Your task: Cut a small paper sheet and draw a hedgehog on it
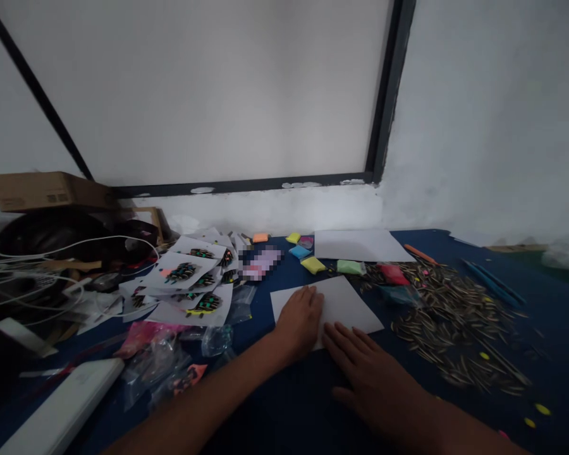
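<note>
A white sheet of paper (344, 300) lies at an angle on the dark blue tabletop in front of me. My left hand (299, 321) rests on its left part, fingers laid flat and slightly bent. Over the near edge, my right hand (360, 363) lies with its fingers stretched out, the fingertips on the paper and the thumb apart. Neither hand grips anything. Beyond the sheet are small colored clay packets, among them a yellow one (313, 265), a light green one (349, 267) and a red one (393, 274).
Sunflower seeds (450, 316) are spread at the right, near blue tweezers (495, 282). Behind lies a stack of white paper (360, 245). Leftward are sheets with seed designs (183, 273), plastic bags (159, 357), a white box-like object (64, 404), cables and a cardboard box (33, 191).
</note>
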`<action>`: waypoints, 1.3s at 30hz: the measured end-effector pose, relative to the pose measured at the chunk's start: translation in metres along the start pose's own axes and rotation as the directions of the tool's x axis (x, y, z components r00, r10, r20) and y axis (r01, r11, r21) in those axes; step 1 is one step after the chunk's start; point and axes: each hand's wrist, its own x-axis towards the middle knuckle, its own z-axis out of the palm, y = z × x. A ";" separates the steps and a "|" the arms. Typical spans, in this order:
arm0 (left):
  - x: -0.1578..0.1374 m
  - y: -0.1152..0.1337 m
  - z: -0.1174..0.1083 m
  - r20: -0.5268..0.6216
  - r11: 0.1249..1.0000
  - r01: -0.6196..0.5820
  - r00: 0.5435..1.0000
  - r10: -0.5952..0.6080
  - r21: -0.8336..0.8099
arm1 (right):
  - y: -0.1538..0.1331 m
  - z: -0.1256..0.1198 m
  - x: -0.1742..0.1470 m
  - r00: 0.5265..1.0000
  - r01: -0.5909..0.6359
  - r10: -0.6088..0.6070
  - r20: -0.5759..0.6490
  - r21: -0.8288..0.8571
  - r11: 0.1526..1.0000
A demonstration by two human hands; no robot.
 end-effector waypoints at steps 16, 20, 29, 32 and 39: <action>-0.002 -0.006 -0.002 0.062 0.971 -0.233 0.970 0.236 -0.057 | 0.045 0.013 -0.019 0.953 -0.279 0.246 -0.177 -0.202 0.939; 0.000 -0.007 0.001 0.069 0.970 -0.223 0.971 0.230 -0.094 | 0.020 -0.008 -0.012 0.969 -0.236 0.247 0.030 -0.202 0.950; 0.009 -0.014 -0.012 0.081 0.920 -0.091 0.988 0.132 -0.382 | -0.042 -0.042 0.012 0.960 -0.115 0.085 0.268 0.098 0.989; 0.012 -0.015 -0.011 0.084 0.898 -0.088 0.987 0.137 -0.430 | -0.053 -0.043 0.019 0.975 -0.055 0.020 0.223 0.155 0.986; 0.011 -0.016 -0.017 0.067 0.865 -0.127 0.981 0.182 -0.486 | -0.068 -0.030 0.025 0.980 0.030 -0.086 0.180 0.294 0.955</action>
